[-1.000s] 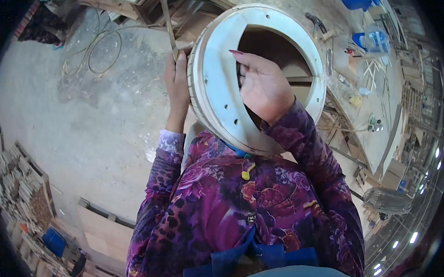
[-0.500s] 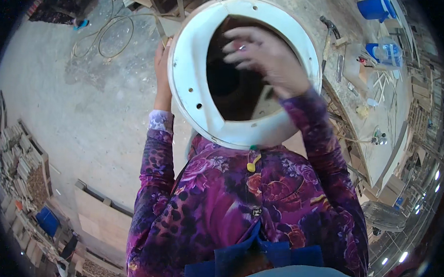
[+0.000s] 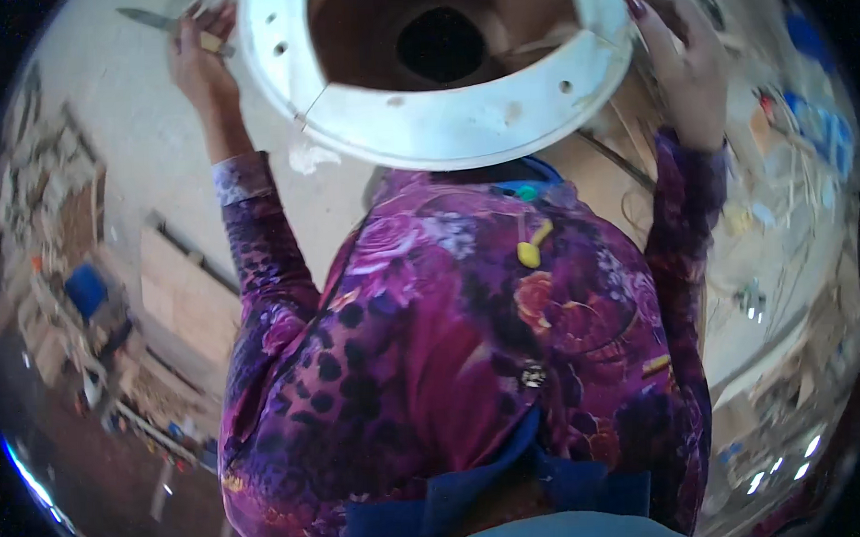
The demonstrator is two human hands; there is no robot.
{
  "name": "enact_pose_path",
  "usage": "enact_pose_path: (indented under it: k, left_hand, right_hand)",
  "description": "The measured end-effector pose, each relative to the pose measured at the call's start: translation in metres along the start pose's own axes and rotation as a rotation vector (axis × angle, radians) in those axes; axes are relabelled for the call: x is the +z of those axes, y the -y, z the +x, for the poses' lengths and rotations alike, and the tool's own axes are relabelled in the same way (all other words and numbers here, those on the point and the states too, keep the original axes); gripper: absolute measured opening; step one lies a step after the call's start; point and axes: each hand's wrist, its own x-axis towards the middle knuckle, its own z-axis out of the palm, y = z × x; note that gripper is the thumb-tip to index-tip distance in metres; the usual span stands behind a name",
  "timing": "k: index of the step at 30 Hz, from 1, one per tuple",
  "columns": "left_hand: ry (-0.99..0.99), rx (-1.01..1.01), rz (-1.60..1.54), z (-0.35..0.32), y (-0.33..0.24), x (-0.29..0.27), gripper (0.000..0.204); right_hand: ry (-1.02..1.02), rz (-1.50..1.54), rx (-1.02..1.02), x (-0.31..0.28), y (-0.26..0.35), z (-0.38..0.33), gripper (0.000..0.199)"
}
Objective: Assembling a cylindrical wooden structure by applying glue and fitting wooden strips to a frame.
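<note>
White ring (image 3: 443, 124) now higher, nearer the camera, both hands gripping its sides

I see a pale concrete floor (image 3: 108, 139) below. On it lie flat boards (image 3: 187, 298) at left, a blue box (image 3: 85, 288) beside stacked scrap wood (image 3: 39, 204), and a white scrap (image 3: 310, 159) near the boards.

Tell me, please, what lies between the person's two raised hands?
In the head view, the white ring spans the stretch between the left hand and the right hand; each hand grips its outer edge.
</note>
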Motion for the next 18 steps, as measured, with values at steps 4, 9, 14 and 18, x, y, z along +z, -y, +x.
enact_pose_path:
  k: [4,9,14,18]
  left_hand:
    - [-0.198,-0.019,-0.024,-0.059,-0.028,-0.016,0.040]
    - [-0.370,-0.059,-0.037,-0.138,-0.034,0.003,0.036]
    - [-0.376,-0.172,-0.032,-0.142,-0.044,0.007,0.044]
    - [-0.379,-0.204,-0.005,-0.100,-0.040,0.008,0.039]
  right_hand:
    - [0.007,-0.086,-0.441,0.010,0.012,-0.008,0.022]
    - [0.267,-0.051,-0.766,0.038,0.042,-0.015,0.036]
    - [0.427,-0.200,-0.828,0.073,0.072,-0.039,0.087]
    - [0.476,-0.354,-0.732,0.095,0.085,-0.044,0.104]
